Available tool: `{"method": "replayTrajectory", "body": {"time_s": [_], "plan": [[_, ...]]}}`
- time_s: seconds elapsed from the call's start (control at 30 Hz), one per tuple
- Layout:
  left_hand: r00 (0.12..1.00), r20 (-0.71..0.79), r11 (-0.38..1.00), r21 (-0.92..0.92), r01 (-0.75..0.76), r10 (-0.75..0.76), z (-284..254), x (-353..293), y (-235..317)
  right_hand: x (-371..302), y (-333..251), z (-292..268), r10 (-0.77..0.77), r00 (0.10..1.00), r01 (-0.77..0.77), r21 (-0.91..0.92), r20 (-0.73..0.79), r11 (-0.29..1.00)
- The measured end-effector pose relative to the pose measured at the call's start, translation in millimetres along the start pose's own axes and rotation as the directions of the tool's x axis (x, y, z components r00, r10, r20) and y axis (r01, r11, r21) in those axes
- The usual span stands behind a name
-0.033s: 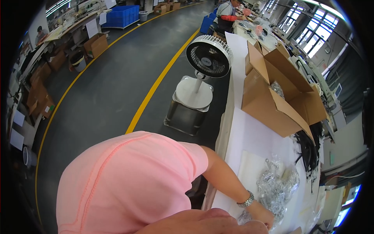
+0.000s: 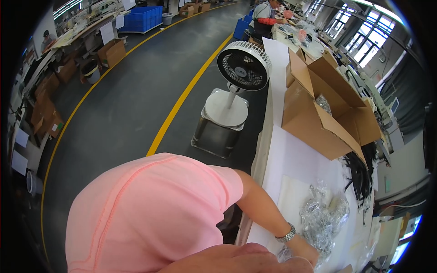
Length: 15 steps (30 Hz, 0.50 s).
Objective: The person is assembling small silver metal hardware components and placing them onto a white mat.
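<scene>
My left arm, in a pink short sleeve with a metal wristwatch, reaches right onto a white table. My left hand rests at the near edge of a heap of crinkled clear plastic bags. Its fingers are buried in the plastic, so their grip is hidden. A bare stretch of skin fills the bottom edge. My right hand does not show.
An open cardboard box holding more clear bags stands farther along the table. Black cables lie to its right. A white pedestal fan stands in the aisle beside a yellow floor line. Another person works far off.
</scene>
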<state>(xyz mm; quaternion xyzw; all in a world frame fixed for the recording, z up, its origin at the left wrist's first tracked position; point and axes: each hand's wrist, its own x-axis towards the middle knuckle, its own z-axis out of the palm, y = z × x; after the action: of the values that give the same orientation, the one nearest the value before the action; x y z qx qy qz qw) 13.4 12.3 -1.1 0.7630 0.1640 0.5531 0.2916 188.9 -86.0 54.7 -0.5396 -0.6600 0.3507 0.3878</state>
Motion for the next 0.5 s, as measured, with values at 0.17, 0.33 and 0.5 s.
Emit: {"method": "replayTrajectory", "body": {"time_s": [0.17, 0.33, 0.5], "plan": [[0.941, 0.277, 0.979, 0.118, 0.167, -0.194, -7, -4, 11, 22, 56, -15, 0.060, 0.953, -0.178, 0.389, 0.297, 0.904], [0.996, 0.083, 0.992, 0.124, 0.020, -0.030, 8, -15, 1, 14, 42, -4, 0.094, 0.970, -0.167, 0.337, 0.222, 0.927], [0.995, -0.068, 0.995, 0.068, 0.078, -0.074, 6, -8, 1, 19, 53, -8, 0.362, 0.914, -0.390, 0.652, 0.185, 0.650]]}}
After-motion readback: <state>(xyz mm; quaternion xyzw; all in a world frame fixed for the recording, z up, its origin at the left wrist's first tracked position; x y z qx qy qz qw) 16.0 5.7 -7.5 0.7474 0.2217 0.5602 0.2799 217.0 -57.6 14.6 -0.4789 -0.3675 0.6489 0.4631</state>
